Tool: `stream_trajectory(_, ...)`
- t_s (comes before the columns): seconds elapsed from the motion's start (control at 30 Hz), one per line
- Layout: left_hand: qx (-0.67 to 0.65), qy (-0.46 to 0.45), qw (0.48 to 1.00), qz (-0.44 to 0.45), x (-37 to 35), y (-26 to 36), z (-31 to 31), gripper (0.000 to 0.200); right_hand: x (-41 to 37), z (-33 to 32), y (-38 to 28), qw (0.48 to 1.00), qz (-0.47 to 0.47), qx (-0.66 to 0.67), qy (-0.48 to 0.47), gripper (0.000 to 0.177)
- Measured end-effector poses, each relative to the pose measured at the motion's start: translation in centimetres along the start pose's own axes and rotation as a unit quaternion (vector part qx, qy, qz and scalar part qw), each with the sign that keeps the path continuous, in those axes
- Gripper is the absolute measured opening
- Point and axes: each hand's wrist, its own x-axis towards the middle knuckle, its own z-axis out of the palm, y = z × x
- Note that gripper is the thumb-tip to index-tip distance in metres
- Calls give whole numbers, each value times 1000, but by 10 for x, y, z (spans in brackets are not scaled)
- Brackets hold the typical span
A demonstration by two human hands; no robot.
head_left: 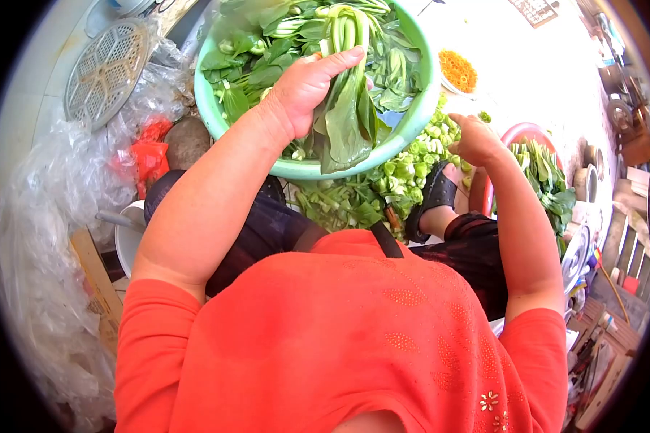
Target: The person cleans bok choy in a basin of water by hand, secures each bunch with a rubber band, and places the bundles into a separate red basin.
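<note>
My left hand (pixel 307 90) is closed around a bunch of bok choy (pixel 348 137), gripping it over the near side of a mint-green basin (pixel 318 169). Pale stalks point away from me, and broad leaves hang toward the near rim. More bok choy (pixel 267 61) fills the basin. My right hand (pixel 477 141) is off to the right, beside a heap of cut stem ends (pixel 415 162). Its index finger stretches out and the other fingers are partly bent, with nothing visible between them. A small green piece (pixel 484 116) shows just beyond that hand.
A red basin (pixel 525 131) with leafy greens (pixel 545 177) stands at right. Orange shreds (pixel 458 71) sit in a dish farther back. Clear plastic bags (pixel 58 216), a woven-pattern lid (pixel 107 74) and a white bucket (pixel 128 242) are at left. My sandalled foot (pixel 440 195) rests by the heap.
</note>
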Motion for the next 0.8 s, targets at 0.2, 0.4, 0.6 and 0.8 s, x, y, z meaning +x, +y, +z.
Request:
stream_trajectory(0.2,-8,-35,999,-19,5,-16,10,31,3,-50,-55,857,-29,514,35,37)
stream_trajectory(0.4,72,-54,996,-9,3,-28,20,31,-5,-62,-88,788,-24,613,54,27)
stream_trajectory(0.6,129,-31,991,3,-5,-27,22,35,0,-55,-88,728,-3,685,21,25)
stream_trajectory(0.8,167,-23,986,15,-4,-26,19,36,-3,-63,-86,616,42,784,-68,26)
